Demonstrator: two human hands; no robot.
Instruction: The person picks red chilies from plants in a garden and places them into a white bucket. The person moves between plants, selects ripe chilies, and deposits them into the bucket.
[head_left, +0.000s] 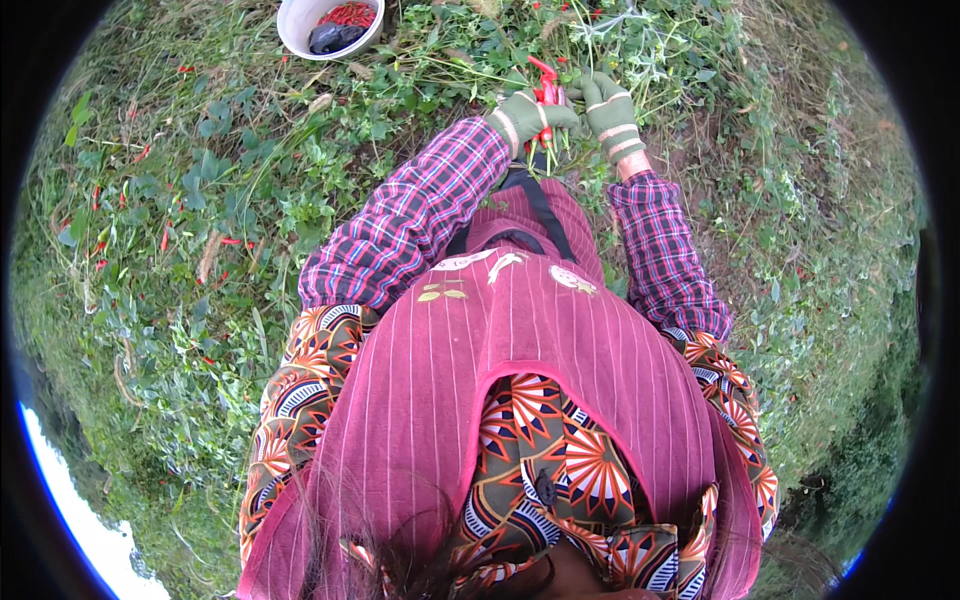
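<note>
My left hand (523, 120), in a green knit work glove with pale stripes, is closed around a bunch of red chili peppers (549, 94). Their green stems stick out below the fingers, towards my body. Just to the right is my right hand (611, 116), gloved the same way, with its fingers bent among the thin plant stems. Whether it pinches a stem or a pepper is hidden by the fingers. Low green chili plants (645, 45) grow right beyond both hands.
A white bucket (294, 30) stands beyond my left hand, with red chili peppers (349, 15) and a black plastic bag (335, 37) inside. More red peppers (165, 236) hang among the plants on the left. Dry grass (810, 112) lies to the right.
</note>
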